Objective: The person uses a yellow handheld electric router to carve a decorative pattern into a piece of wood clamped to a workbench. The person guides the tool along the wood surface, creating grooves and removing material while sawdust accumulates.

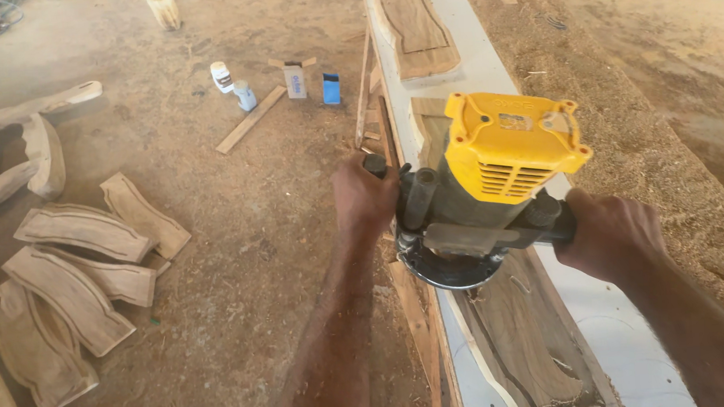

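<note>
Two small bottles (233,86), an open little box (294,80) and a blue box (331,89) stand on the dusty floor (241,259) at 11 o'clock; what is inside them cannot be seen. The yellow router (483,190) sits on a curved wood piece (524,335) on the long white table (616,330). The left hand (363,197) grips its handle at 9 o'clock, and the right hand (611,233) grips the handle at 3 o'clock. More curved wood pieces (76,268) lie on the floor at 8 o'clock.

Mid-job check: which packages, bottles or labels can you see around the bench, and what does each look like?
White bottle: on the dirt floor left of the bench, dark label band.
Pale blue bottle: just right of it, light cap.
Cardboard box: further right, upright, flaps open.
Blue box: nearest the bench, small, upright.
</note>
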